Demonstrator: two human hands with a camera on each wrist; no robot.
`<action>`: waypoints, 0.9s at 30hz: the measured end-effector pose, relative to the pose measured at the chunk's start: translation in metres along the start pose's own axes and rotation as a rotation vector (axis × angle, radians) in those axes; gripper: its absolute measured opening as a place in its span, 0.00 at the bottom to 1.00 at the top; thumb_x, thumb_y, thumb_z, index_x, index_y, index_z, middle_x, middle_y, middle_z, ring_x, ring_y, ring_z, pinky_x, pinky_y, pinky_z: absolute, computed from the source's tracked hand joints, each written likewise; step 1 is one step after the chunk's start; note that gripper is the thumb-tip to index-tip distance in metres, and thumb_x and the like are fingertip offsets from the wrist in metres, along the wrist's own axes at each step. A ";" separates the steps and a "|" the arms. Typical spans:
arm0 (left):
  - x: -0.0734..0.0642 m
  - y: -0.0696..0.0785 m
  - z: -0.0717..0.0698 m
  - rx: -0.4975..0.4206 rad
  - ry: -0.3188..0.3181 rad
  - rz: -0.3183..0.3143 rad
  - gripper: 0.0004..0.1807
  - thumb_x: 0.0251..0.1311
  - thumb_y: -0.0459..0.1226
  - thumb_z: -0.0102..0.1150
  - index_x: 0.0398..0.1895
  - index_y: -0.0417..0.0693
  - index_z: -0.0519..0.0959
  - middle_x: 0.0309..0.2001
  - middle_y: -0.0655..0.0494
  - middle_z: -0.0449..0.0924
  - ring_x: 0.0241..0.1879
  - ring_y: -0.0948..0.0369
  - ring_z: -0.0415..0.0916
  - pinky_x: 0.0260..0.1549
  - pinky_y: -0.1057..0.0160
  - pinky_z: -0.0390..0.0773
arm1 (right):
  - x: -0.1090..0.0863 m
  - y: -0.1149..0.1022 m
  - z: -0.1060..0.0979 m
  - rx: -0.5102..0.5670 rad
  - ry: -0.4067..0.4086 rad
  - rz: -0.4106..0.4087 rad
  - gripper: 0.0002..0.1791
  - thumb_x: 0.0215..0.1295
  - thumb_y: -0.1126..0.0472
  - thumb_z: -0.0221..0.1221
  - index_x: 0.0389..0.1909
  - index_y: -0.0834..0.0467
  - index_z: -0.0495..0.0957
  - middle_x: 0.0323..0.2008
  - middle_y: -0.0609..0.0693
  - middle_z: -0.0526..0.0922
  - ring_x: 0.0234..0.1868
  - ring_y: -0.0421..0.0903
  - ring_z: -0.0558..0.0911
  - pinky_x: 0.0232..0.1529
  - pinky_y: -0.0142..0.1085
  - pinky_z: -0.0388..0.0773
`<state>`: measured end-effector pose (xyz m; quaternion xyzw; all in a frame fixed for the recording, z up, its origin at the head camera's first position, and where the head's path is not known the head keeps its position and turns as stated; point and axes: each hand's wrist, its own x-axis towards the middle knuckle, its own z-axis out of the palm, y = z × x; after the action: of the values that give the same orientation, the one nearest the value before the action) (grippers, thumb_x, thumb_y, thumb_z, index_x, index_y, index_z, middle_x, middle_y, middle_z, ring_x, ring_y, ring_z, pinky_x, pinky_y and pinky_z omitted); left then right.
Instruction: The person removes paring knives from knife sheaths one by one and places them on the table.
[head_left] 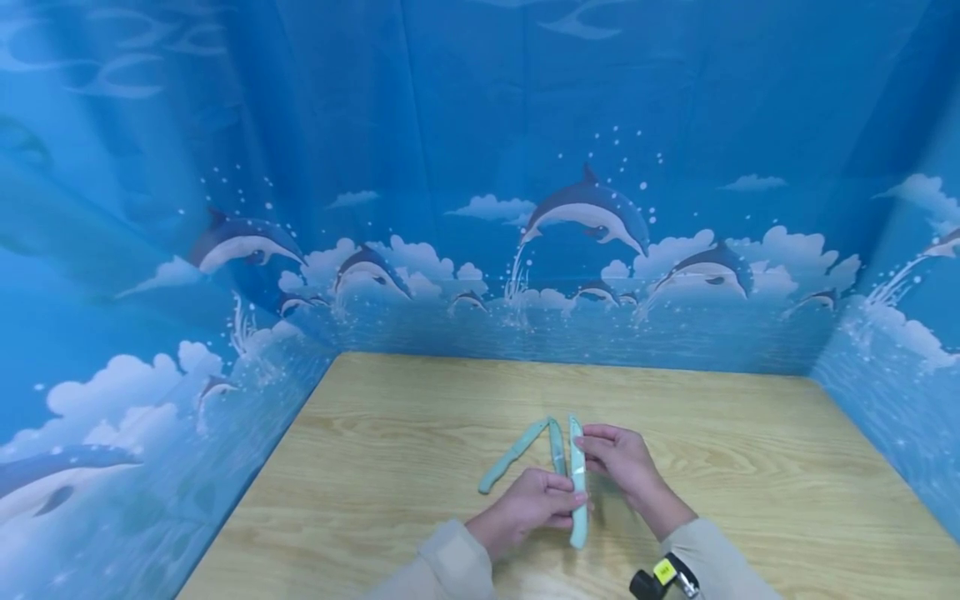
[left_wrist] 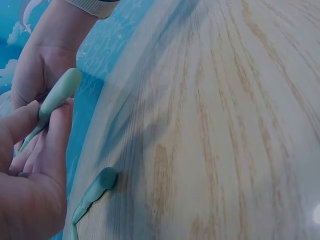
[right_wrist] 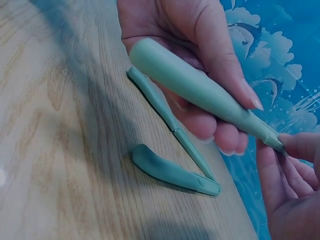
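A slim mint-green knife, its blade end in a matching sheath (head_left: 575, 429), is held upright between both hands above the table. My left hand (head_left: 528, 504) grips the handle (head_left: 578, 533) between thumb and fingers. At the far end, my right hand (head_left: 622, 458) pinches the sheath with thumb and fingertips. In the right wrist view the rounded handle (right_wrist: 185, 87) points toward the camera and no bare blade shows. Just left of the hands lie two more mint-green sheathed knives, one slanting (head_left: 513, 457) and one nearly straight (head_left: 556, 442), their far tips close together.
The wooden table (head_left: 375, 467) carries the two lying knives. A blue dolphin-print curtain (head_left: 465, 167) surrounds its back and sides. A black strap device with a yellow label (head_left: 663, 573) sits on the right wrist.
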<state>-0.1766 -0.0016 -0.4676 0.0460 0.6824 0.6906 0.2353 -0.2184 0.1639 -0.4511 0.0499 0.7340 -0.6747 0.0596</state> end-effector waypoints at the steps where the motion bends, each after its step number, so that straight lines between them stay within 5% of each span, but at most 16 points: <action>1: 0.000 0.000 0.000 -0.001 0.000 0.000 0.09 0.60 0.32 0.63 0.41 0.35 0.82 0.36 0.46 0.87 0.37 0.55 0.85 0.38 0.61 0.86 | 0.000 0.000 0.000 -0.003 0.001 0.000 0.22 0.65 0.65 0.61 0.56 0.72 0.72 0.39 0.55 0.85 0.35 0.43 0.84 0.40 0.33 0.86; 27: 0.000 -0.003 0.003 0.032 0.000 0.005 0.10 0.60 0.32 0.63 0.42 0.35 0.81 0.38 0.44 0.86 0.38 0.54 0.85 0.38 0.61 0.86 | 0.000 0.000 -0.005 0.002 -0.007 -0.002 0.22 0.65 0.65 0.61 0.56 0.72 0.71 0.38 0.53 0.85 0.35 0.42 0.83 0.40 0.32 0.85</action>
<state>-0.1746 0.0009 -0.4706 0.0514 0.6934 0.6800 0.2327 -0.2183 0.1689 -0.4509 0.0471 0.7333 -0.6754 0.0615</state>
